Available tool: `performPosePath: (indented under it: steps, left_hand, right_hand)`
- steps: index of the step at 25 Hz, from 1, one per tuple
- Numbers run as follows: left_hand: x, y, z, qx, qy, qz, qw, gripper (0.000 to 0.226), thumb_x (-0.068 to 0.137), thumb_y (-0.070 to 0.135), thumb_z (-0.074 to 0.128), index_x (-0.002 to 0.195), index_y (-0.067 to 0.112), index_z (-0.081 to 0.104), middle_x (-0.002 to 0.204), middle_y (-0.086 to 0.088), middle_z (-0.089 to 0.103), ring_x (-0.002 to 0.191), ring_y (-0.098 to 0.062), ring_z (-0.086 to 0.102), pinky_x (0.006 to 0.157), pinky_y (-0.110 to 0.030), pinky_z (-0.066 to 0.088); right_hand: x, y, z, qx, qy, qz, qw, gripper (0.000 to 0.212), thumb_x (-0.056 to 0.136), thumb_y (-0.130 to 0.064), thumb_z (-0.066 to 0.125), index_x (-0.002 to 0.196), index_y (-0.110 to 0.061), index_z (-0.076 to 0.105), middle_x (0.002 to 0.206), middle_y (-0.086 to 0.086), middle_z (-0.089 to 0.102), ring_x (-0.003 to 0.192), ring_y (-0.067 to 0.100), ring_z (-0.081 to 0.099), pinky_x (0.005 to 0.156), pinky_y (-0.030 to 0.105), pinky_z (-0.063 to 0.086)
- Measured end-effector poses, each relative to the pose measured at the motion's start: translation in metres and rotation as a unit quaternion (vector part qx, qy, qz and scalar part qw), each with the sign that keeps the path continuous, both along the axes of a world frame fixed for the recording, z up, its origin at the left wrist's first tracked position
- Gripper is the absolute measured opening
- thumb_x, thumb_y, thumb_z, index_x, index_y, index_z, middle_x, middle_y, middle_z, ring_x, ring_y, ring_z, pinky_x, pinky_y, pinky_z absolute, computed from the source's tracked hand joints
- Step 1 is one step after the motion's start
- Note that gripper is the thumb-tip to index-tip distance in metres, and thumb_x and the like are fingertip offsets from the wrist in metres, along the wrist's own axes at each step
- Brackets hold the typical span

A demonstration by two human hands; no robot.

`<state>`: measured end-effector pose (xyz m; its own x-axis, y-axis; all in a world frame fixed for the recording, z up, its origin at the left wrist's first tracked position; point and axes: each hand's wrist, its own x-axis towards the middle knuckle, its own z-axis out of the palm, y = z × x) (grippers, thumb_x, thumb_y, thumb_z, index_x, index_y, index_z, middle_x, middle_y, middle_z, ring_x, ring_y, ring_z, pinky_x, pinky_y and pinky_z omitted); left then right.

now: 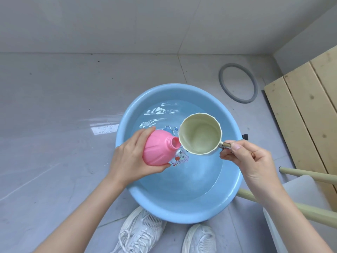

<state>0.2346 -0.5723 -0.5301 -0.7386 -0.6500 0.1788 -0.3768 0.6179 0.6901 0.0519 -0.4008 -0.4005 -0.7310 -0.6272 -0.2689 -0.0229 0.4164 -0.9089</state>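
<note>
A blue plastic basin (230, 196) with water in it stands on the floor below me. My left hand (127, 157) grips a pink plastic bottle (158, 149), tilted with its open threaded neck pointing right toward a pale green ladle cup (200, 134). My right hand (249, 161) pinches the ladle's handle (225, 144) and holds the cup over the basin. The bottle's mouth touches or nearly touches the cup's rim. The cup holds a little clear water. A cartoon print shows on the basin's bottom.
A grey ring (238, 83) lies on the tiled floor beyond the basin. Wooden slats (306, 114) lean at the right. A white stool with pale legs (300, 198) stands at the lower right. My white sneakers (144, 232) are at the basin's near edge.
</note>
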Motion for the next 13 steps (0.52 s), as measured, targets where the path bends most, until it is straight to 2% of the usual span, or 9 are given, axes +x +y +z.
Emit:
performPosePath:
  steps: [3, 6, 9, 13]
  left_hand:
    - [-0.0003, 0.0003, -0.001, -0.012, -0.007, 0.0, 1.0, 0.098, 0.054, 0.077, 0.066, 0.135, 0.027, 0.039, 0.124, 0.005, 0.058, 0.102, -0.022, 0.063, 0.071, -0.039, 0.056]
    - [-0.0007, 0.0007, -0.0019, -0.02, -0.009, 0.002, 1.0, 0.099, 0.054, 0.077, 0.065, 0.134, 0.025, 0.041, 0.123, 0.005, 0.059, 0.1, -0.022, 0.064, 0.068, -0.038, 0.057]
    - [-0.0007, 0.0013, -0.0034, -0.022, -0.011, 0.004, 1.0, 0.099, 0.054, 0.077, 0.066, 0.135, 0.025, 0.041, 0.124, 0.004, 0.059, 0.101, -0.022, 0.064, 0.068, -0.039, 0.057]
    - [-0.0006, 0.0013, -0.0044, -0.023, -0.01, 0.008, 1.0, 0.099, 0.054, 0.077, 0.066, 0.135, 0.024, 0.042, 0.124, 0.003, 0.059, 0.101, -0.023, 0.064, 0.068, -0.04, 0.057]
  right_hand:
    - [0.0004, -0.0006, 0.0018, -0.003, 0.016, 0.007, 1.0, 0.039, 0.059, -0.06, 0.074, 0.071, -0.023, 0.075, 0.082, 0.001, 0.072, 0.073, 0.015, 0.067, 0.079, 0.025, 0.056]
    - [0.0019, -0.0015, 0.0045, -0.013, 0.02, 0.012, 1.0, 0.028, 0.064, -0.052, 0.068, 0.068, -0.025, 0.074, 0.081, -0.004, 0.072, 0.072, 0.012, 0.067, 0.076, 0.021, 0.054]
    - [0.0021, -0.0025, 0.007, -0.014, 0.027, 0.023, 0.999, 0.043, 0.06, -0.062, 0.073, 0.07, -0.02, 0.072, 0.084, -0.005, 0.071, 0.074, 0.012, 0.067, 0.075, 0.018, 0.054]
    - [0.0008, -0.0049, 0.0071, -0.014, 0.03, 0.014, 0.999, 0.023, 0.073, -0.039, 0.069, 0.07, -0.016, 0.07, 0.082, -0.006, 0.071, 0.072, 0.011, 0.067, 0.074, 0.019, 0.053]
